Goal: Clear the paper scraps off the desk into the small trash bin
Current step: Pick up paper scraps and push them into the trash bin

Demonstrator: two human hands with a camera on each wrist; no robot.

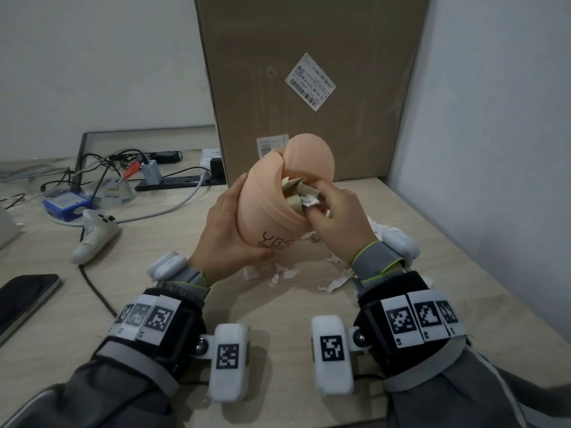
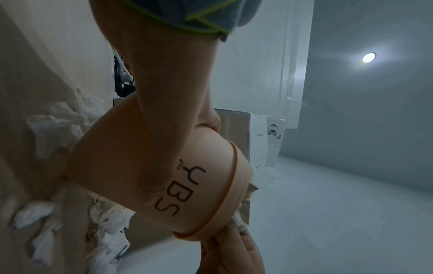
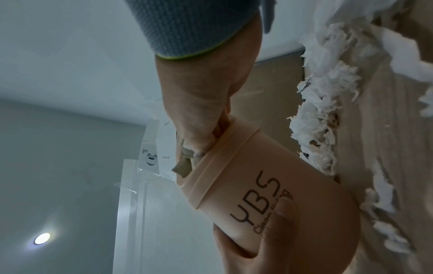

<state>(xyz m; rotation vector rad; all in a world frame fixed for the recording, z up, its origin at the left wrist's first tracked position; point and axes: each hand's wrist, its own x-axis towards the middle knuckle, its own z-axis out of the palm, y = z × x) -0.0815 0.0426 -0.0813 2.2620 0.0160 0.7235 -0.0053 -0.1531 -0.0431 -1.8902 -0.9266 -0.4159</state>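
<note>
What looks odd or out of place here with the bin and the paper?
The small bin is off the desk, tilted in the left hand, its domed lid swung open. The right hand pushes crumpled paper into the mouth, where it bulges out. Torn scraps lie scattered on the desk below.

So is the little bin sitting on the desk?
No, the left hand holds the bin tilted in the air above the desk.
</note>
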